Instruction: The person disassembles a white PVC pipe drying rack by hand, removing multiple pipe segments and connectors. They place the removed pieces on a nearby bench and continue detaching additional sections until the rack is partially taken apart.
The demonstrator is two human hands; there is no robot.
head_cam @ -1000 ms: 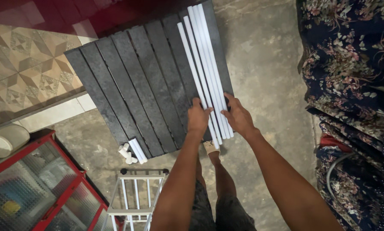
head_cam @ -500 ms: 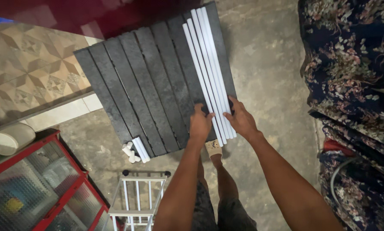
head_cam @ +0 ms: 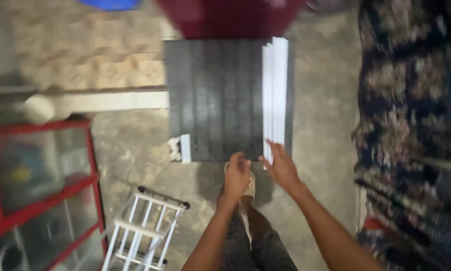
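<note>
Both hands have slid off the four white tubes [head_cam: 275, 95], left hand [head_cam: 237, 174] and right hand [head_cam: 282, 168] fingers loosely spread.

I stood on a grey concrete floor [head_cam: 135, 145]; patterned tan tiles [head_cam: 85, 55] lay beyond, a red glass-fronted cabinet [head_cam: 39, 170] and 1 white rack [head_cam: 145, 226] nearby.

The slatted panel [head_cam: 215, 100] looks like matt, dark grey wood or plastic with a rough grain. The white tubes [head_cam: 275, 95] on it look like smooth plastic. The floor [head_cam: 145, 150] is rough, mottled concrete, the cabinet [head_cam: 39, 185] red-painted metal with ribbed glass, the rack [head_cam: 145, 226] white-coated metal
</note>
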